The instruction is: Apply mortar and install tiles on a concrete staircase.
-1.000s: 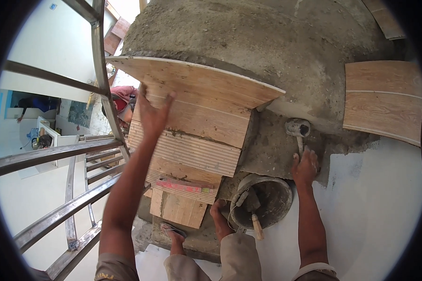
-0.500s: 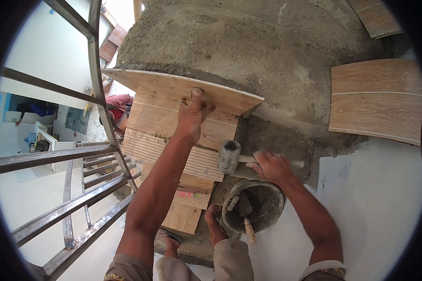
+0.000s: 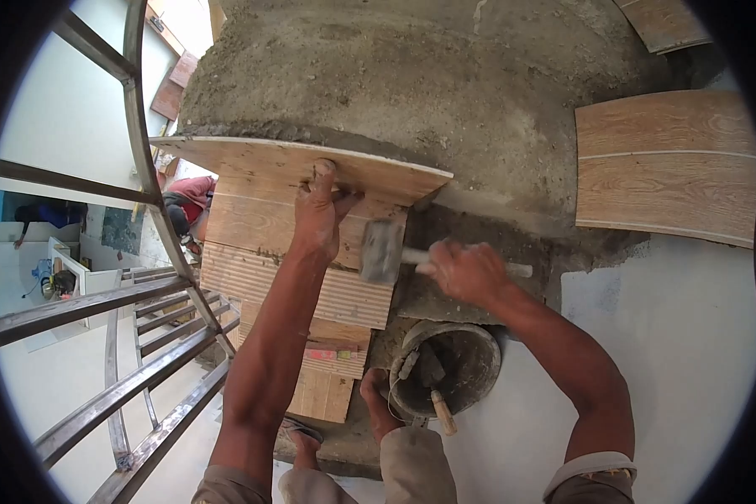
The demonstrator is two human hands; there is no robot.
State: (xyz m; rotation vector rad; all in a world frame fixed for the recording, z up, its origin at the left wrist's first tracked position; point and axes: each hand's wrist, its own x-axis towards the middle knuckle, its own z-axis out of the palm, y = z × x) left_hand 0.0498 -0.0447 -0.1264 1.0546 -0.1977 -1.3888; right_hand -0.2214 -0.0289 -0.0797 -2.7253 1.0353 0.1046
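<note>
My left hand (image 3: pixel 321 212) presses flat on a wood-look tile (image 3: pixel 252 164) that lies on the front edge of a grey mortar bed (image 3: pixel 445 92), fingers over its near edge. My right hand (image 3: pixel 466 270) grips the handle of a grey rubber mallet (image 3: pixel 383 250), whose head hangs just right of my left hand and below the tile's edge. Under the tile, more wood-look tiles (image 3: pixel 252 227) cover the step's face, with ribbed tile backs (image 3: pixel 311 290) lower down.
A mortar-caked bucket (image 3: pixel 470 370) with trowels stands by my bare feet (image 3: pixel 378 403). Two laid wood-look tiles (image 3: pixel 668 164) sit at the right. A metal stair railing (image 3: pixel 126 319) runs along the left, and a person in red (image 3: pixel 195 195) crouches on the floor below.
My left hand slid from the tile's left part to its middle and flattened there. My right hand picked the mallet up off the mortar and brought it left toward the tile.
</note>
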